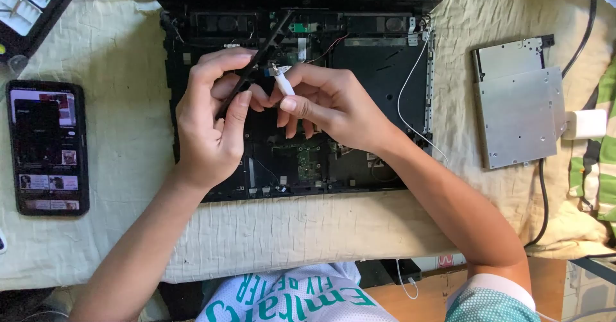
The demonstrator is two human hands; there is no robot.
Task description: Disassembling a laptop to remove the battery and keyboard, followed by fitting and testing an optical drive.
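An opened black laptop base [378,78] lies on a cream cloth, its circuit boards and wires exposed. My left hand [215,120] hovers over its left half and grips a thin black tool [266,49] that slants up to the right. My right hand [327,104] is beside it, pinching a small white plug-like piece [282,81] between thumb and forefinger, close to the tool's shaft. A thin white wire [405,91] runs along the right side of the base.
A phone [48,147] with a lit screen lies at the left. A dark case of small tool bits [29,1] sits at the top left. A silver drive unit [518,107] rests at the right, next to a black cable [544,187] and a white charger block [585,124].
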